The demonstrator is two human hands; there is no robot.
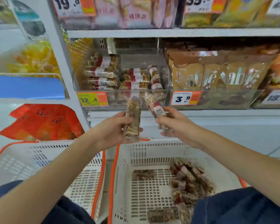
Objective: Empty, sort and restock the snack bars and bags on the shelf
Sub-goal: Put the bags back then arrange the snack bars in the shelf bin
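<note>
My left hand (111, 130) grips a clear-wrapped nut bar (132, 118), held upright in front of the shelf edge. My right hand (173, 123) holds another nut bar with a red and white label (153, 105), tilted up to the left. Behind them a clear plastic bin (166, 75) on the shelf holds several stacked nut bars (103, 73), piled mostly at its left and middle. Below my hands stands a white slotted basket (152, 152) with several more bars (191, 180) lying at its right side and front.
A second white basket with orange trim (23, 159) stands at the left. Brown cookie bags (217, 75) fill the bin to the right. Orange bags (42, 122) lie on the lower left shelf. Price tags 12.4 (92, 99) and 3.9 (184, 98) hang on the shelf front.
</note>
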